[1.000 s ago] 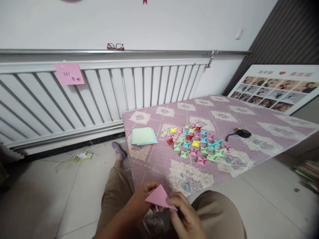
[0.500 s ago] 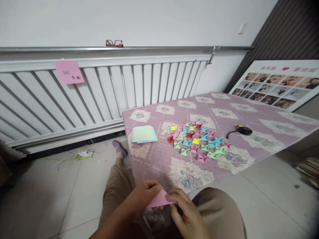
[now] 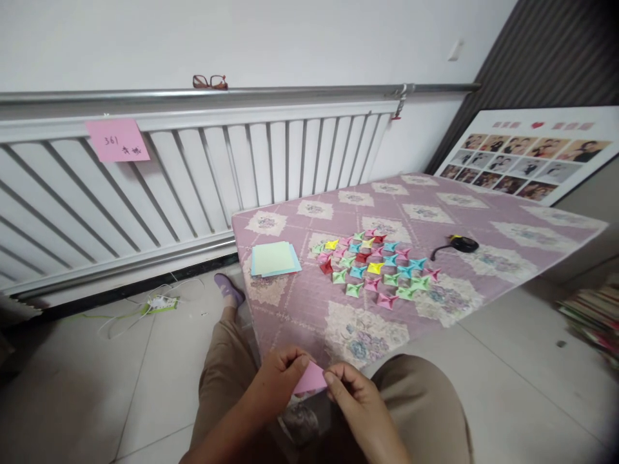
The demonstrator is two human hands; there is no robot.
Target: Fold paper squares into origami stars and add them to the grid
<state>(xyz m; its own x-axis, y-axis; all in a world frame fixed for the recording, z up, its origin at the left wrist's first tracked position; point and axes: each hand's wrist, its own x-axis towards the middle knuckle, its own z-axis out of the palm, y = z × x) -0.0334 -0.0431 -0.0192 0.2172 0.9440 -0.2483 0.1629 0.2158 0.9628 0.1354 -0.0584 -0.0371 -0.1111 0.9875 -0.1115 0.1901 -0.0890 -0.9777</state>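
Note:
Between my hands, over my lap by the table's near edge, is a piece of pink paper (image 3: pixel 310 379) with a slanting upper edge. My left hand (image 3: pixel 283 377) grips its left side, thumb on top. At the right corner, the thumb and fingers of my right hand (image 3: pixel 355 393) pinch it. On the table lie rows of small folded paper pieces (image 3: pixel 375 268) in pink, green, blue, yellow and red. A stack of square paper sheets (image 3: pixel 273 258), pale green on top with blue beneath, rests near the left edge.
A patterned purple cloth covers the table (image 3: pixel 300 316). A black tape measure (image 3: pixel 463 244) lies on its right part. Behind are a white radiator (image 3: pixel 261 161) with a pink note (image 3: pixel 118 140), and glasses (image 3: pixel 209 82) on a pipe. A power strip (image 3: pixel 162 303) sits on the floor.
My right thumb and fingers have shifted up along the pink paper's right corner and now pinch its tip. The whole view has moved slightly.

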